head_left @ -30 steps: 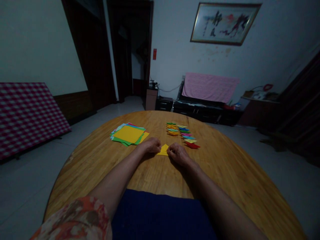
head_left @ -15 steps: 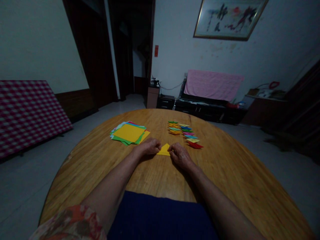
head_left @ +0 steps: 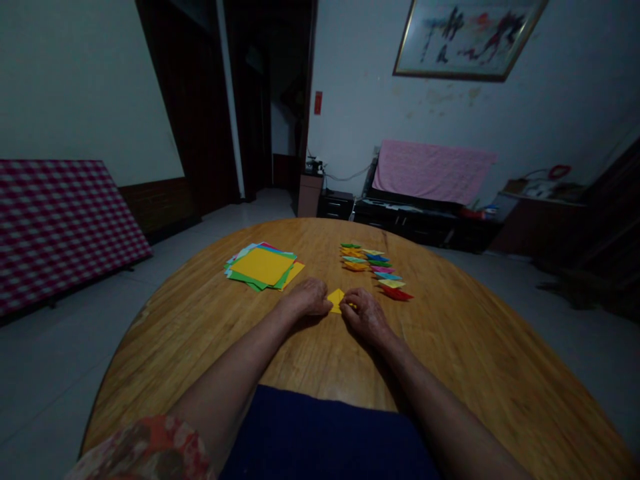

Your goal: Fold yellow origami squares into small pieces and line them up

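A small piece of folded yellow paper lies on the table between my two hands, its pointed top facing away from me. My left hand has its fingers closed on the paper's left side. On the right side, my right hand pinches the paper between thumb and fingertips. The fingers cover both side corners. Beyond my right hand, several small folded paper boats in different colours stand in two slanting rows, a red boat nearest.
A stack of square coloured paper sheets, yellow on top, lies to the left on the round wooden table. Past the table stand a low black cabinet and a pink cloth. A checkered panel is at the left.
The view has shifted slightly, so everything sits a little further right. My hands have come closer together over the yellow paper, and less of it shows between them.
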The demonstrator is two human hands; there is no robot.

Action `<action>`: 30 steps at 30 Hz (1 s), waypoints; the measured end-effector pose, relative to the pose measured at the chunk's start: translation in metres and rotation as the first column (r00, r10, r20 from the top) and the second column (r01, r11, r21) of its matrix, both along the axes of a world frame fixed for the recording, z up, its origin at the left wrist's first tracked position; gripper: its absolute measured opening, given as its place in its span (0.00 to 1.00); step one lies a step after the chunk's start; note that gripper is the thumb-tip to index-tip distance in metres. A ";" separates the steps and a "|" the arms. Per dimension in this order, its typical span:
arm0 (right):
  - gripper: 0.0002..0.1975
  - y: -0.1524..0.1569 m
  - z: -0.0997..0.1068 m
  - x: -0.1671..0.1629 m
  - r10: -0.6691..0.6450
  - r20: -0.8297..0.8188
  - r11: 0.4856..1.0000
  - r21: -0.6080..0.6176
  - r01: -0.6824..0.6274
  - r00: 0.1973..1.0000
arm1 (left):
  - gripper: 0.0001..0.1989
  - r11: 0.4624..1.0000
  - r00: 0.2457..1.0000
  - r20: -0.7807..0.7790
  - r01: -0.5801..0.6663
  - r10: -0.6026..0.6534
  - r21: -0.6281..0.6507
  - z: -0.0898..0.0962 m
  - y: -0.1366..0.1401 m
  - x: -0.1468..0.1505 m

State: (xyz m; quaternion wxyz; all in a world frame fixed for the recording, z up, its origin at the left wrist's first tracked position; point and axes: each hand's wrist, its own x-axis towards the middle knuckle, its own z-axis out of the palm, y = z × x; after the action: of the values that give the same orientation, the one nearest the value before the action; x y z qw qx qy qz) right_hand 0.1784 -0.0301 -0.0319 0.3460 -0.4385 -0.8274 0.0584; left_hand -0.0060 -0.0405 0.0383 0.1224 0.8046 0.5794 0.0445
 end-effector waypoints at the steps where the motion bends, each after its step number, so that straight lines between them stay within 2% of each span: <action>1: 0.07 0.001 -0.001 0.000 -0.003 -0.005 1.000 -0.004 0.003 1.000 | 0.15 1.000 1.000 -0.008 -0.012 0.013 0.006 -0.003 0.001 0.002; 6: 0.07 0.004 -0.005 0.000 -0.022 -0.031 1.000 -0.023 0.021 0.999 | 0.21 0.997 0.998 -0.011 -0.066 0.066 0.026 -0.016 0.007 0.009; 11: 0.06 0.007 -0.006 0.000 -0.006 -0.038 1.000 -0.008 0.005 0.999 | 0.25 0.993 0.993 -0.020 -0.119 0.119 -0.020 -0.017 0.009 0.014; 19: 0.06 0.003 0.000 0.000 -0.007 -0.035 1.000 -0.024 0.006 0.999 | 0.23 0.986 0.986 -0.049 -0.163 0.161 -0.035 -0.010 0.009 0.011; 30: 0.06 0.002 0.000 0.000 -0.003 -0.044 1.000 -0.031 0.002 0.999 | 0.21 0.970 0.973 -0.148 -0.197 0.177 -0.139 0.007 0.012 -0.016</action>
State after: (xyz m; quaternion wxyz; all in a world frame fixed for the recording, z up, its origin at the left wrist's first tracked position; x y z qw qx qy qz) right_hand 0.1780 -0.0280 -0.0322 0.3574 -0.4435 -0.8180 0.0803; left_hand -0.0220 -0.0283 0.0452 0.1394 0.7357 0.6614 -0.0428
